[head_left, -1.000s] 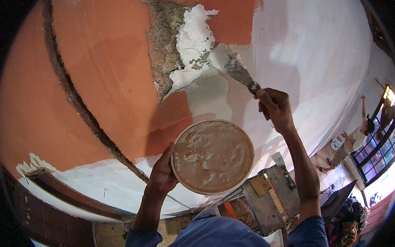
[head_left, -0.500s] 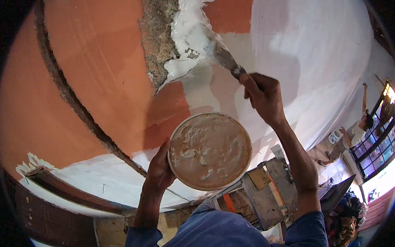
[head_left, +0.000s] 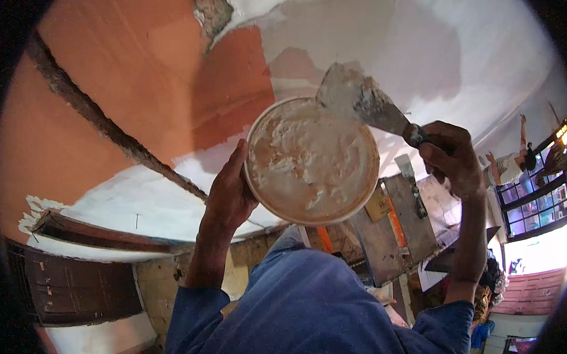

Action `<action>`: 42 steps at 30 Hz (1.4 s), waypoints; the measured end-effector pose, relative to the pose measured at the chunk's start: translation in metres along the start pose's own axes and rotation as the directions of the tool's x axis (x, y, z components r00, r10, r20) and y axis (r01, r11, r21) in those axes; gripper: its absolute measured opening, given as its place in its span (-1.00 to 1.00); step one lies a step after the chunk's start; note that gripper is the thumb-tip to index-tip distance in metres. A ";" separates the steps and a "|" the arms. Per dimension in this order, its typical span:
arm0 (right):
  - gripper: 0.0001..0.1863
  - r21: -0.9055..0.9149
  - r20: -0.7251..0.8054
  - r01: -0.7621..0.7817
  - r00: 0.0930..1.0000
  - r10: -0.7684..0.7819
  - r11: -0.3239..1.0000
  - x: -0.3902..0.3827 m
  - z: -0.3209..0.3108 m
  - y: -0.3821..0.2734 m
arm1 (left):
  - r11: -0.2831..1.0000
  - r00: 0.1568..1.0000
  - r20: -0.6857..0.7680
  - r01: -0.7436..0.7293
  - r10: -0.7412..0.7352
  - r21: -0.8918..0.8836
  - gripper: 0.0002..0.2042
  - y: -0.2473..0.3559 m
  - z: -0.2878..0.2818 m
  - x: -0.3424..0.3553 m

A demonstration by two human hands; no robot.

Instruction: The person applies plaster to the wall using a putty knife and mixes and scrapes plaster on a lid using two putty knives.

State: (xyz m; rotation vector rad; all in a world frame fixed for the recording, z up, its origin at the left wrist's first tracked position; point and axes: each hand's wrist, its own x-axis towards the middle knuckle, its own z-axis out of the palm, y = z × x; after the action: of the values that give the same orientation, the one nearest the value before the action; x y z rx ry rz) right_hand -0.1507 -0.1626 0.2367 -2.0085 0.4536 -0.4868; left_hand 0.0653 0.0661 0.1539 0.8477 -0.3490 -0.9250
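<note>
My left hand (head_left: pixel 229 190) grips the left side of a round tub (head_left: pixel 251 181), its fingers partly hidden beneath it. Pale, lumpy plaster (head_left: pixel 308 157) fills the tub. My right hand (head_left: pixel 452 155) is closed round the handle of a putty knife (head_left: pixel 384 114). The blade points up and left, loaded with plaster, and lies over the tub's upper right rim. Ahead stands a wall with orange paint (head_left: pixel 124 76), whitish coating (head_left: pixel 410 41) and a patch of wet white plaster (head_left: pixel 259 3) at the top, beside rough bare masonry (head_left: pixel 214 17).
A long dark groove (head_left: pixel 100 118) runs diagonally down the orange wall. Below the tub are grey boards (head_left: pixel 376 248) with another scraper (head_left: pixel 410 175) on them. A brown door (head_left: pixel 81 281) is at lower left. Another person (head_left: pixel 513 163) reaches up by a barred window (head_left: pixel 534 193) at right.
The putty knife has come away from the wall plaster, down and right to the tub's rim. The tub is raised slightly, and the view has tilted down.
</note>
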 end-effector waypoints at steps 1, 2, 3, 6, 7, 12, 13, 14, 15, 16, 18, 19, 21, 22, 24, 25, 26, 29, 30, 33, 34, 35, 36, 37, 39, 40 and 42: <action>-0.84 -0.078 0.025 -0.056 0.998 0.058 0.995 -0.008 -0.005 -0.001 | 0.996 0.998 0.018 -0.064 0.063 0.065 -0.57 -0.005 0.000 -0.002; -0.82 -0.156 0.053 -0.078 0.995 0.087 0.985 -0.012 -0.009 -0.001 | 0.992 0.996 0.027 -0.084 0.082 0.097 -0.56 -0.008 0.000 -0.001; -0.81 -0.261 0.080 -0.072 0.992 0.096 0.963 -0.017 -0.011 0.000 | 0.986 0.994 0.035 -0.106 0.102 0.129 -0.56 -0.012 0.000 -0.001; -0.77 -0.257 0.107 -0.109 0.984 0.141 0.960 -0.029 -0.009 0.006 | 0.997 0.995 -0.057 0.077 -0.078 -0.021 -0.50 -0.025 -0.003 0.001; -0.77 -0.254 0.106 -0.125 0.982 0.156 0.959 -0.033 -0.010 0.006 | 0.996 0.995 -0.050 0.085 -0.086 -0.022 -0.50 -0.030 -0.004 0.001; -0.73 -0.222 0.137 -0.267 0.944 0.302 0.938 -0.041 -0.013 0.007 | 0.997 0.997 -0.046 0.067 -0.069 -0.031 -0.48 -0.046 -0.003 0.004; -0.71 -0.263 0.137 -0.319 0.922 0.362 0.911 -0.041 -0.013 0.008 | 0.996 0.995 -0.048 0.087 -0.088 -0.031 -0.47 -0.048 -0.003 0.003; -0.71 -0.222 0.146 -0.305 0.929 0.341 0.926 -0.040 -0.012 0.010 | 0.997 0.997 -0.017 0.076 -0.077 -0.031 -0.47 -0.050 -0.002 0.003; -0.70 -0.214 0.152 -0.344 0.913 0.379 0.914 -0.039 -0.010 0.013 | 0.996 0.997 0.001 0.083 -0.083 -0.032 -0.47 -0.051 -0.001 0.003; -0.69 -0.257 0.149 -0.386 0.890 0.431 0.886 -0.038 -0.007 0.016 | 0.995 0.995 0.003 0.097 -0.097 -0.037 -0.47 -0.053 0.001 0.003; -0.70 -0.139 0.153 -0.388 0.901 0.406 0.911 -0.039 0.000 0.025 | 0.998 0.997 -0.038 0.063 -0.063 -0.005 -0.46 -0.058 0.005 0.004; -0.70 -0.115 0.151 -0.375 0.909 0.389 0.920 -0.039 0.002 0.030 | 0.999 0.995 -0.091 0.030 -0.027 0.022 -0.44 -0.060 0.006 0.005; -0.71 -0.035 0.142 -0.395 0.907 0.396 0.918 -0.043 0.008 0.040 | 0.999 0.995 -0.100 0.018 -0.014 0.039 -0.45 -0.062 0.007 0.005; -0.73 0.001 0.138 -0.401 0.907 0.397 0.916 -0.045 0.012 0.046 | 0.998 0.992 -0.128 0.013 -0.006 0.054 -0.45 -0.063 0.008 0.005; -0.73 0.002 0.152 -0.398 0.907 0.393 0.917 -0.049 0.022 0.058 | 0.999 0.997 -0.072 0.010 -0.007 0.032 -0.45 -0.064 0.008 0.006; -0.72 -0.018 0.161 -0.425 0.892 0.422 0.905 -0.051 0.026 0.063 | 0.999 0.997 -0.070 0.044 -0.043 0.013 -0.45 -0.065 0.008 0.006; -0.74 0.024 0.148 -0.481 0.868 0.473 0.876 -0.054 0.029 0.066 | 1.000 0.999 -0.038 0.012 -0.012 0.011 -0.45 -0.065 0.008 0.006; -0.74 0.107 0.089 -0.427 0.903 0.419 0.898 -0.062 0.044 0.076 | 0.996 0.998 -0.019 0.065 -0.064 0.061 -0.47 -0.067 0.011 0.004; -0.74 0.142 0.092 -0.395 0.918 0.385 0.908 -0.063 0.048 0.079 | 0.994 0.998 -0.036 0.053 -0.050 0.092 -0.47 -0.068 0.012 0.004; -0.70 0.266 0.071 -0.394 0.918 0.389 0.880 -0.066 0.058 0.081 | 0.993 0.999 -0.039 0.024 -0.019 0.115 -0.46 -0.069 0.015 0.005; -0.71 0.208 0.086 -0.441 0.897 0.433 0.873 -0.067 0.060 0.081 | 0.994 0.999 -0.045 0.029 -0.024 0.109 -0.46 -0.069 0.016 0.006; -0.72 0.105 0.083 -0.512 0.859 0.506 0.852 -0.067 0.062 0.080 | 0.995 1.000 -0.025 0.005 -0.002 0.104 -0.46 -0.069 0.017 0.006; -0.72 0.151 0.097 -0.486 0.874 0.476 0.861 -0.068 0.065 0.079 | 0.990 0.998 -0.065 0.007 0.002 0.139 -0.46 -0.069 0.018 0.006; -0.72 0.163 0.061 -0.430 0.903 0.426 0.888 -0.069 0.070 0.077 | 0.985 0.994 -0.105 0.012 0.007 0.173 -0.45 -0.069 0.019 0.005; -0.71 0.174 0.023 -0.371 0.928 0.373 0.912 -0.069 0.078 0.077 | 0.986 0.995 -0.098 0.028 -0.012 0.162 -0.45 -0.071 0.021 0.005; -0.71 0.248 0.034 -0.382 0.922 0.386 0.890 -0.068 0.081 0.077 | 0.988 0.995 -0.091 0.043 -0.030 0.150 -0.46 -0.072 0.022 0.004; -0.71 0.321 0.045 -0.389 0.917 0.396 0.864 -0.067 0.086 0.077 | 0.982 0.995 -0.100 0.042 -0.023 0.186 -0.46 -0.077 0.024 0.003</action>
State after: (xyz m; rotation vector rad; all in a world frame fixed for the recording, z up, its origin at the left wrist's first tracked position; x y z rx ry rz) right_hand -0.1724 -0.0996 0.1207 -1.5408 0.7297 -0.3037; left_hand 0.0092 0.0276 0.1101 1.0710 -0.3421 -0.8866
